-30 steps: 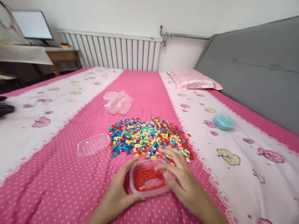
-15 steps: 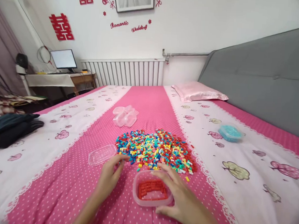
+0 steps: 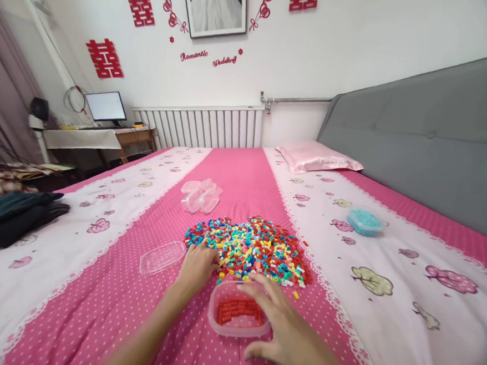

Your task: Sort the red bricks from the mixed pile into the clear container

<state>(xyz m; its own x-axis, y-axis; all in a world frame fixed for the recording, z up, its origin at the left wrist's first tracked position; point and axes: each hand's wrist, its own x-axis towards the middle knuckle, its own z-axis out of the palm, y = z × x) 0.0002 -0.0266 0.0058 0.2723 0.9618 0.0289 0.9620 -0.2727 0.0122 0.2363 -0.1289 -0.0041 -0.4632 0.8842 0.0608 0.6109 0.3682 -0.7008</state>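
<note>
A heap of small plastic building bricks (image 3: 259, 247) in many colours lies on the bed. At its near left edge is my left hand (image 3: 198, 265), its fingers curled down into the bricks with the tips hidden; what they pinch, if anything, I cannot make out. Just in front of the heap stands a clear plastic box (image 3: 239, 331), with red bricks (image 3: 238, 309) lined up in rows on its floor. My right hand (image 3: 279, 324) is open at the box's right side, fingertips over its far rim and thumb apart near the front corner.
A clear lid (image 3: 162, 257) lies left of the heap. Behind it are several stacked clear containers (image 3: 201, 195). A box of light blue pieces (image 3: 366, 221) sits to the right. Dark folded cloth (image 3: 16, 216) lies far left, and a pink pillow (image 3: 318, 156) near the headboard.
My left hand has moved to the heap's edge and its fingers have curled in. My right hand stays by the box. The camera view has tilted up slightly.
</note>
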